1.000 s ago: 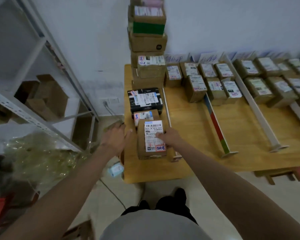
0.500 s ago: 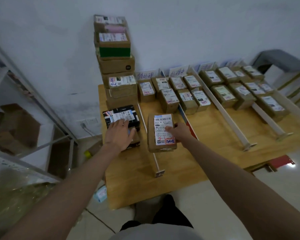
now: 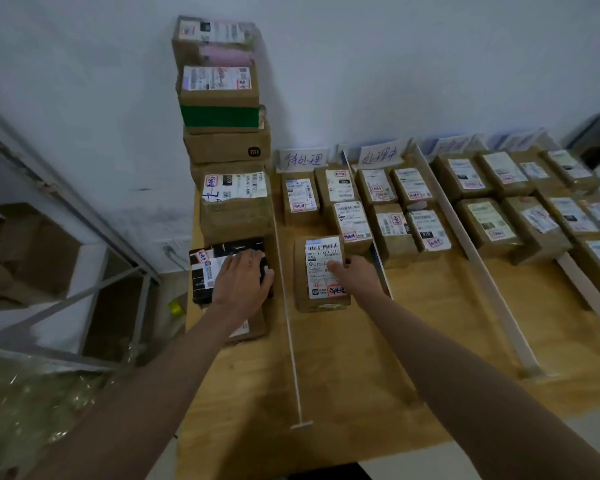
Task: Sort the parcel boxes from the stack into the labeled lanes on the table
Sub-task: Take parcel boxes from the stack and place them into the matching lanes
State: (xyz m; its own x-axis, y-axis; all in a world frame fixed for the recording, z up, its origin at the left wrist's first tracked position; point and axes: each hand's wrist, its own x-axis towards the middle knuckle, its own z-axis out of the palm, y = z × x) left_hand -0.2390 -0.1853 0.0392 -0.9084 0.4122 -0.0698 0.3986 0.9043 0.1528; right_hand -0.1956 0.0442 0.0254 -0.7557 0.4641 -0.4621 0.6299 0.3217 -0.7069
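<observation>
Since the earlier frames, the brown cardboard parcel box with a white shipping label (image 3: 321, 273) had travelled to the right, from the stacking side of the table over the thin white divider rail (image 3: 286, 306) into the first lane, and the left hand had shifted from the box's side onto a neighbouring parcel. Nearest to the person, the pale wooden table (image 3: 343, 393) was bare in front of the lanes. The right hand (image 3: 355, 277) held the brown parcel box at its right edge, with the thumb lying over the label; the fingers behind the box were hidden, so I could not tell how far they curled. The box sat on the table inside the first lane, its long axis pointing away from the person, along the lane. The left hand (image 3: 241, 284) rested flat, with straight fingers, on the black parcel with a white label (image 3: 222, 265), which lay on a low brown box at the front of the stack. The relation that seemed to matter next: the free space of the lane lay straight ahead of the right hand, between the held box and the two brown boxes (image 3: 300, 199) already standing at the far end, so the right hand was the nearer one for a push forward. Farther back, the handwritten white lane card (image 3: 303, 157) stood against the wall, and the tall stack of cardboard parcels (image 3: 222, 109) rose to its left.
</observation>
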